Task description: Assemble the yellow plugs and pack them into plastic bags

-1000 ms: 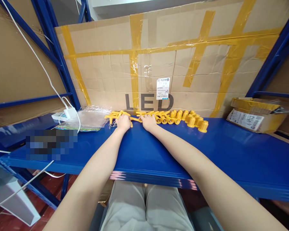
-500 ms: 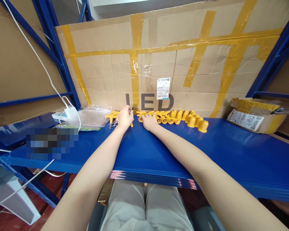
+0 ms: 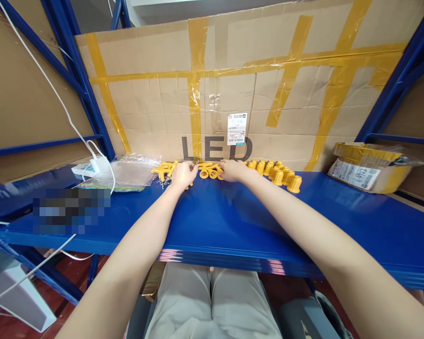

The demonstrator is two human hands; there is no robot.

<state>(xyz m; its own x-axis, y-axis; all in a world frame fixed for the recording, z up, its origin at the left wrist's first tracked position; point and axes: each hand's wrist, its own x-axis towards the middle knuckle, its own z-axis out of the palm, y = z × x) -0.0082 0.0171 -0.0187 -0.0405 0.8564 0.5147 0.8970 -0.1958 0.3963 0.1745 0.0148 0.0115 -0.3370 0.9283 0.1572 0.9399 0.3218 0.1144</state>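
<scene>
My left hand is closed at the shelf's back, its fingertips pinching a small chain-like metal piece. Yellow branched plastic pieces lie just left of it, with small metal chains among them. My right hand reaches over a row of yellow forked pieces with round ends. Its fingers are bent down around one of these pieces, and the palm hides others. Right of this hand, several yellow cup-shaped pieces stand upside down in rows.
A blue metal shelf carries everything. Behind it stands a taped cardboard sheet. Clear plastic bags and a white charger with cable lie at left, beside a blurred item. An opened carton sits at right.
My right hand has slid right along the row, uncovering the round ends of the leftmost forked pieces. My left hand stays near the same spot, slightly lower. The view has shifted a little.
</scene>
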